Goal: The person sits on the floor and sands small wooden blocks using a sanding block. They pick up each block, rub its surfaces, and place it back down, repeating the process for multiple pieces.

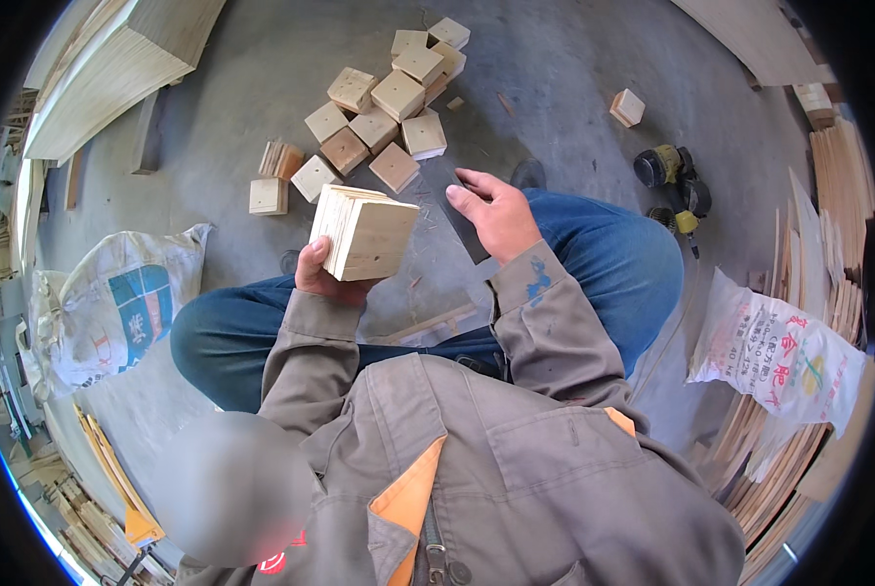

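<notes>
My left hand (332,272) grips a block of square plywood pieces (379,239), stacked face to face and held up in front of me. Its thumb lies along the layered edge, and the pieces fan slightly apart at the top. To the right, my right hand (501,217) closes on a dark, flat, straight-edged piece (469,232) whose kind I cannot make out. Beyond both hands lies a loose heap of similar square wooden blocks (398,95) on the grey floor, several with a small dark mark in the face.
A cordless power tool (660,166) rests beyond my right knee, near a lone block (628,107). White woven sacks lie at left (115,308) and right (779,352). Wood strips (838,195) pile along the right; stacked sheets (125,78) stand at the far left.
</notes>
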`<state>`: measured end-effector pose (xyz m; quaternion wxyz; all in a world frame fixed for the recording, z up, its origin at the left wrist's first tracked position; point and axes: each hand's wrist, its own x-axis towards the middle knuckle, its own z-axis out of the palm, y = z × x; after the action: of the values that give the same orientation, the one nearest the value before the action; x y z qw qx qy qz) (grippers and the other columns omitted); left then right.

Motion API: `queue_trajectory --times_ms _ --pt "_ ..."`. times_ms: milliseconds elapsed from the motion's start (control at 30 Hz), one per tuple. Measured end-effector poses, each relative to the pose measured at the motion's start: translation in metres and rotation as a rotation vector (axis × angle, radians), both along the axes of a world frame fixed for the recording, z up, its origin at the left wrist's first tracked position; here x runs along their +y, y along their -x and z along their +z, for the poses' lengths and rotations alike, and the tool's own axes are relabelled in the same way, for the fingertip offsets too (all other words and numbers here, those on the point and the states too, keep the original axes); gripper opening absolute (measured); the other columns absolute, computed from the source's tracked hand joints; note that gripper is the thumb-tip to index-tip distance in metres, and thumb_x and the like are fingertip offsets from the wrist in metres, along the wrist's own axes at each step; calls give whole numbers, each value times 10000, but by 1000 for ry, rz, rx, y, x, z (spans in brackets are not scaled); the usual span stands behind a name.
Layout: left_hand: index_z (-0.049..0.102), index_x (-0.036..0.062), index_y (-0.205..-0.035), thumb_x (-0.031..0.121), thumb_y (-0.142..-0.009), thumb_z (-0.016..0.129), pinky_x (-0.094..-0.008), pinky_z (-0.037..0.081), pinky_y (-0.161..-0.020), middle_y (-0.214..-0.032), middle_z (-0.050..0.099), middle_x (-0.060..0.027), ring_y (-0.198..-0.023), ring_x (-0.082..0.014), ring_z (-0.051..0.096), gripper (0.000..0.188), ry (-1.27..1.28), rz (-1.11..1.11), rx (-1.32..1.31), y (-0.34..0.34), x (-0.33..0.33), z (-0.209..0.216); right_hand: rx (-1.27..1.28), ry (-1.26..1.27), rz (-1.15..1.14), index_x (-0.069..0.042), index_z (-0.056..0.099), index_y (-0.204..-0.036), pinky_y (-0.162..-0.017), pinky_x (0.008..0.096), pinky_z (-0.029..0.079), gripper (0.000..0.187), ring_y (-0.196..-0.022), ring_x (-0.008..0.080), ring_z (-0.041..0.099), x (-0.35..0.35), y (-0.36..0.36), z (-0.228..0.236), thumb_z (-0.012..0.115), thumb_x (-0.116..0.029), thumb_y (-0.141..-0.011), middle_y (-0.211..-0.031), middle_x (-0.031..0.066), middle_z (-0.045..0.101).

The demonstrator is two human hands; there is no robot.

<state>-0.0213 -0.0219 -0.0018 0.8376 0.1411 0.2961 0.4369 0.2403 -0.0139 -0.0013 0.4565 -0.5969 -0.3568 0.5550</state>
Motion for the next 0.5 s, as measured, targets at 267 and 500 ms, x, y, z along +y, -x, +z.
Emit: queue_trajectory --times_ms 267,500 --pt "444 156 -1507 487 -777 740 -530 567 -961 -1424 583 -111 -1239 -319 626 855 47 18 62 7 -3 -7 71 -228 174 8 650 -1329 -978 320 503 490 -1084 216 661 -4 29 35 749 -275 -941 -1206 154 690" --pt "443 178 -1515 564 -812 688 -538 547 -979 -1459 549 -112 -1290 -341 579 838 59 46 -116 5 -3 -2 -565 -69 200 -34 662 -1330 -1044 391 471 537 -1189 339 629 -3 11 -7 750 -332 -893 -1248 238 668"
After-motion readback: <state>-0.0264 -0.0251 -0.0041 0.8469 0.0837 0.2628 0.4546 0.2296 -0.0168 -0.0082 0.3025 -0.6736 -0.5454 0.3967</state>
